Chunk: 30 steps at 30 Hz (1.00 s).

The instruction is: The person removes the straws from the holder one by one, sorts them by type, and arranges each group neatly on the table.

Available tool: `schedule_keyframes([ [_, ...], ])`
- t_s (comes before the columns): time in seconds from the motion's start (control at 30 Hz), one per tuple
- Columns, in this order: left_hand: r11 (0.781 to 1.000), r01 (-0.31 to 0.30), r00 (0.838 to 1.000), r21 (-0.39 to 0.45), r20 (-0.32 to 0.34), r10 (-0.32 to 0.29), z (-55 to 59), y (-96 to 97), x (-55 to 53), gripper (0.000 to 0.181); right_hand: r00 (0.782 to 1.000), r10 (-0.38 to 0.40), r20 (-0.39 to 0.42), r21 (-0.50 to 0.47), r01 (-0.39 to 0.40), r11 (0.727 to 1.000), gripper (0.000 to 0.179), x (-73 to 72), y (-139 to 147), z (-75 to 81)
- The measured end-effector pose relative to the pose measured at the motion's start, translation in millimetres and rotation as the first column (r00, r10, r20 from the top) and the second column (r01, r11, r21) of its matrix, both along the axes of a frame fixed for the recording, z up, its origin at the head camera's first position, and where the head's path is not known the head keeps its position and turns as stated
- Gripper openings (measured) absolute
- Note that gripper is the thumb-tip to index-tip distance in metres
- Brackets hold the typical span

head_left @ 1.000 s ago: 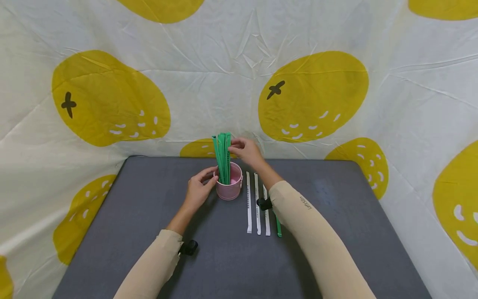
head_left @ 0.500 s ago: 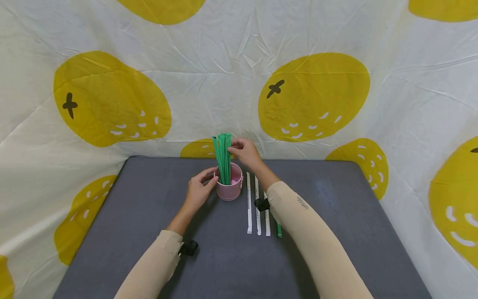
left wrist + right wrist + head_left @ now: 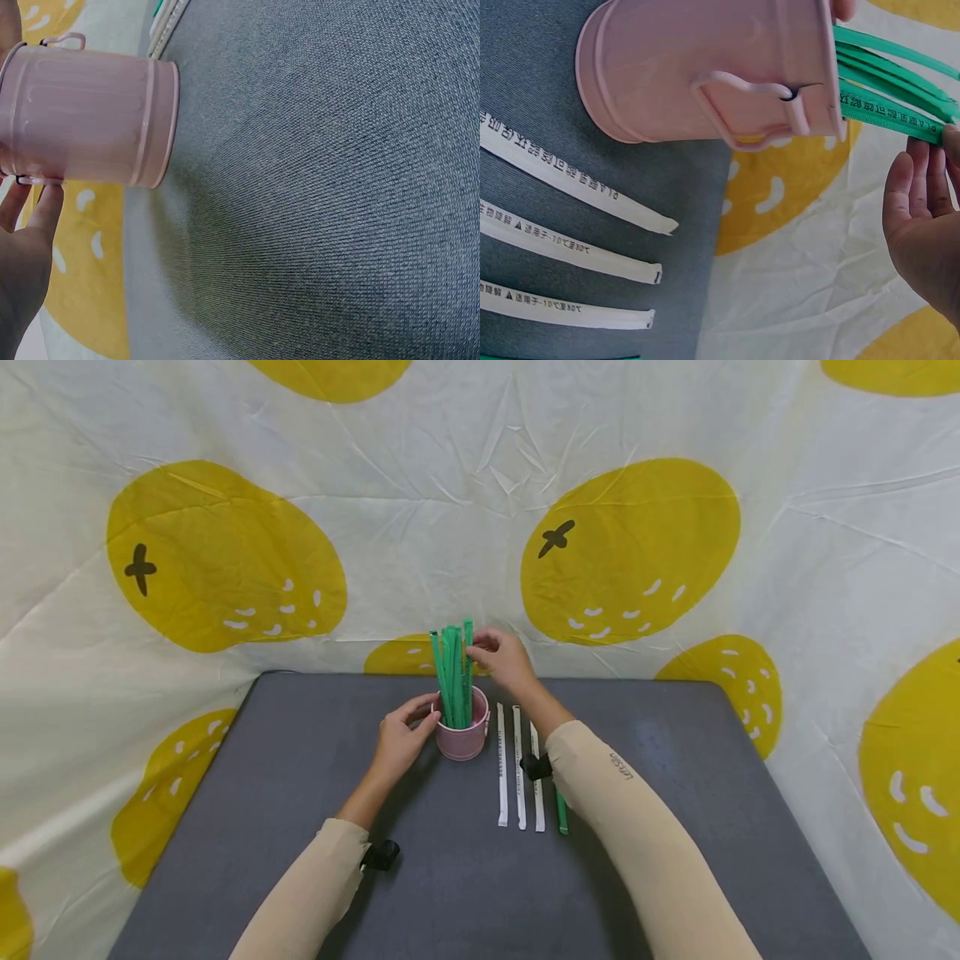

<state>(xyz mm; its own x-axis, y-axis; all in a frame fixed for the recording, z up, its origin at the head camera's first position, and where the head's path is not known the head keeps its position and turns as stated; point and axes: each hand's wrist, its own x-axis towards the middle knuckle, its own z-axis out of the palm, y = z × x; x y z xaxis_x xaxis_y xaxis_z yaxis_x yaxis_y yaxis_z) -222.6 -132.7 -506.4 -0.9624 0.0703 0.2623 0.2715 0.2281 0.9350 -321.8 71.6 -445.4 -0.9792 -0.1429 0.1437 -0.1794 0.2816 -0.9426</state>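
A small pink metal bucket with side handles stands upright toward the back of the table. Several green paper-wrapped straws lean in it, tops well above the rim. At the bucket's left side, my left hand holds it between thumb and fingers by the rim and handle; the left wrist view shows a fingertip at the handle. My right hand pinches one green wrapped straw near its top, a little apart from the others. That straw's lower end is hidden inside the bucket.
Right of the bucket, three white wrapped straws lie side by side on the dark grey table. A green wrapped straw lies beside them, partly under my right forearm. A fruit-print cloth hangs behind the table.
My right hand has moved slightly up and right, drawing one green straw up and away from the bundle. My left hand stays on the bucket.
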Motion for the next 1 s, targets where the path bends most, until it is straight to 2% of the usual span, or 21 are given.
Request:
schedule_keyframes([
  [0.2,1.000,-0.007,0.999,0.009,-0.041,0.007,-25.8,-5.8,-16.5,0.035,1.000,-0.011,-0.021,-0.030,0.011,0.999,0.026,-0.7,6,6.6],
  [0.43,1.000,-0.022,0.999,0.001,-0.044,0.022,-26.0,-3.4,-16.2,0.034,0.999,0.002,-0.047,-0.009,-0.002,1.000,0.026,3.7,14,19.6],
  [0.67,0.999,-0.022,0.999,0.029,-0.027,0.023,-24.4,0.1,-17.7,0.034,0.996,0.021,-0.085,-0.018,-0.023,1.000,0.028,4.0,23,34.1],
  [1.0,0.999,-0.041,0.999,0.013,-0.022,0.041,-21.9,1.2,-18.6,0.033,0.990,0.020,-0.143,-0.163,-0.043,0.986,0.028,3.2,34,62.3],
])
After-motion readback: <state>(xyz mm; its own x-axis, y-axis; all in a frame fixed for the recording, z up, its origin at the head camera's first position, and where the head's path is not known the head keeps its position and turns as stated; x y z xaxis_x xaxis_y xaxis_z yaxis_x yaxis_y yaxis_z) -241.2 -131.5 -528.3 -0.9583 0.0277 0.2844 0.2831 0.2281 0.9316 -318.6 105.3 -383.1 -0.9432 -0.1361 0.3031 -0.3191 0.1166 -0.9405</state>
